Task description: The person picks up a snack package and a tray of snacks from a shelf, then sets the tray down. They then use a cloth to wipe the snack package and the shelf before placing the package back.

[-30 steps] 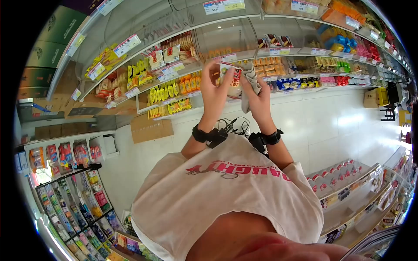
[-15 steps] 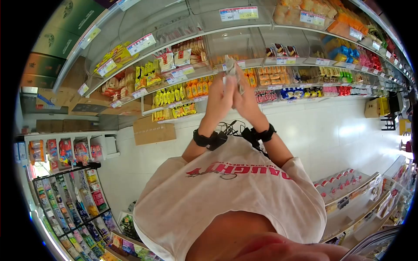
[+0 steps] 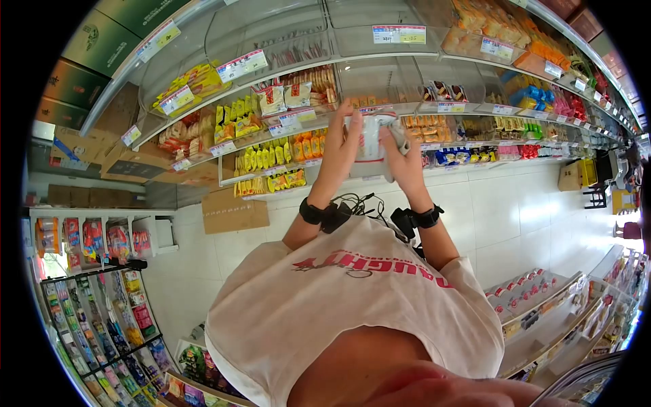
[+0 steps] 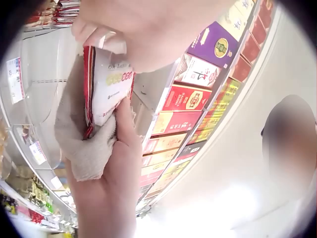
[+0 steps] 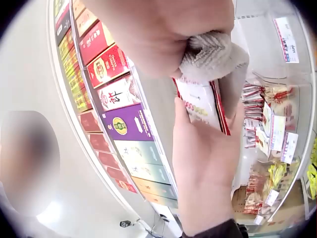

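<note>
Between both hands, in front of the shelves, is a white snack packet (image 3: 369, 140) with red edges. My left hand (image 3: 338, 150) grips one side of the packet, thumb on the face toward me. My right hand (image 3: 408, 168) holds a crumpled light grey cloth (image 5: 210, 58) against the other side. In the left wrist view the cloth (image 4: 89, 156) wraps behind the packet (image 4: 111, 91), and the right thumb lies along the packet's edge. Part of the packet is hidden by the fingers and cloth.
Clear shelf bins (image 3: 376, 78) with wrapped snacks and price tags run close behind the hands. Yellow packets (image 3: 268, 154) fill a lower bin at left. A flattened cardboard box (image 3: 235, 211) is near the floor, and black cables (image 3: 356, 203) hang by the wrists.
A second ago the packet's red printed face showed. Half a second ago the hands were pressed together around packet and cloth; now they are apart, and a mostly white face shows.
</note>
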`<action>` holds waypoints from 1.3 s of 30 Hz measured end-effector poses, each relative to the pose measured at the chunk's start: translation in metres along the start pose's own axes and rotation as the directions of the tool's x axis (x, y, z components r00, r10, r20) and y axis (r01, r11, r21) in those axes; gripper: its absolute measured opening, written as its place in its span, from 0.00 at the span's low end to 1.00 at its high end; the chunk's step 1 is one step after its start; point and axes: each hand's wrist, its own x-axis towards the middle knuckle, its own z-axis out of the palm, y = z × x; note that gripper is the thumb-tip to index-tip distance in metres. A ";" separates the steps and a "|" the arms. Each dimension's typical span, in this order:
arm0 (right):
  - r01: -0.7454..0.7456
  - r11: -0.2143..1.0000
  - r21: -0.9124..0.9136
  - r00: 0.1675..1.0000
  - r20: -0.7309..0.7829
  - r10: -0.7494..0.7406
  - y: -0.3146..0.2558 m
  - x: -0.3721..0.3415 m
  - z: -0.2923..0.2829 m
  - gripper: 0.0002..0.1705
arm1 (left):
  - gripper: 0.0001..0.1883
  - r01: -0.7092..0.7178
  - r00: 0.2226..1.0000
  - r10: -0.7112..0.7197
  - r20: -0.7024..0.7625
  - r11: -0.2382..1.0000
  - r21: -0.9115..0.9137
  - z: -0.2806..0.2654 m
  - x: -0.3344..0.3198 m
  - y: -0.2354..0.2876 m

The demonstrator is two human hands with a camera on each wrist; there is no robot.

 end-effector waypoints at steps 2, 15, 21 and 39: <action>0.028 0.997 -0.077 0.992 -0.121 -0.037 0.004 0.006 -0.007 0.15 | 0.27 -0.152 0.988 0.153 0.003 0.979 0.132 -0.001 0.000 -0.012; 0.239 0.965 -0.105 0.971 -0.001 -0.241 0.001 -0.004 0.042 0.24 | 0.27 -0.063 0.971 0.023 0.237 0.985 0.163 -0.019 -0.007 0.001; -0.008 0.984 0.178 1.000 -0.015 0.011 -0.006 0.008 0.028 0.24 | 0.26 -0.058 0.997 0.049 -0.059 0.986 -0.156 -0.022 -0.010 0.009; -0.038 0.994 -0.098 0.991 0.125 0.050 0.030 0.019 0.050 0.19 | 0.12 0.086 0.980 -0.087 0.181 0.996 0.014 -0.088 -0.012 -0.013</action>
